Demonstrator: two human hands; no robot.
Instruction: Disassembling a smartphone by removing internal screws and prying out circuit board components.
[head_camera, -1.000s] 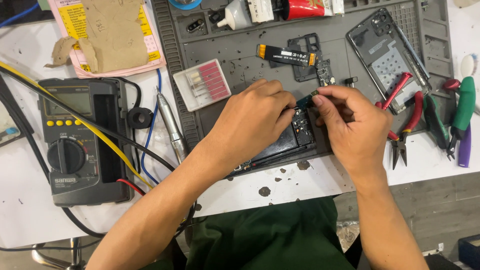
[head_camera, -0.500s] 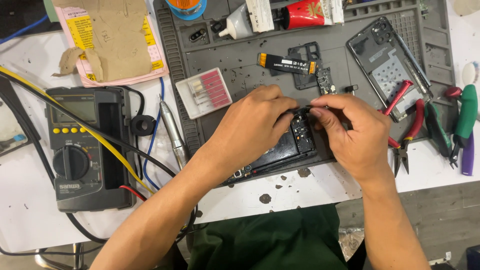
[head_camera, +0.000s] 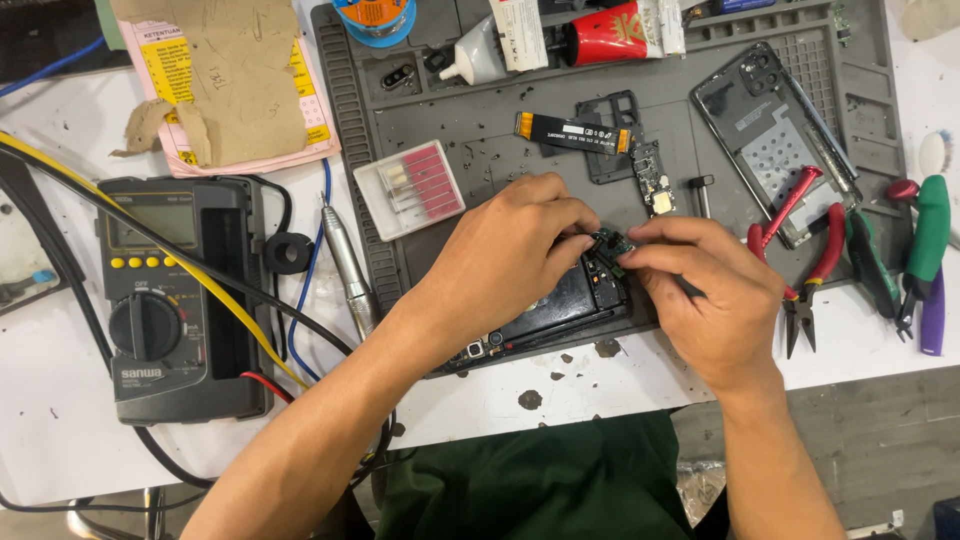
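An opened black phone (head_camera: 560, 305) lies on the grey work mat (head_camera: 500, 150) near the table's front edge. My left hand (head_camera: 505, 255) rests over its middle, fingertips pinching a small green circuit board (head_camera: 610, 243) at the phone's upper end. My right hand (head_camera: 705, 295) meets it from the right, thumb and forefinger on the same board, with a thin dark tool under the fingers. Most of the phone is hidden by my hands.
A phone back cover (head_camera: 775, 140), a flex cable (head_camera: 572, 132), a small board (head_camera: 655, 180) and a bit case (head_camera: 410, 187) lie on the mat. Red pliers (head_camera: 800, 250) and green cutters (head_camera: 900, 260) sit to the right. A multimeter (head_camera: 170, 300) with leads stands left.
Both hands stay on the phone with only small finger shifts around the small board. The view has drifted slightly.
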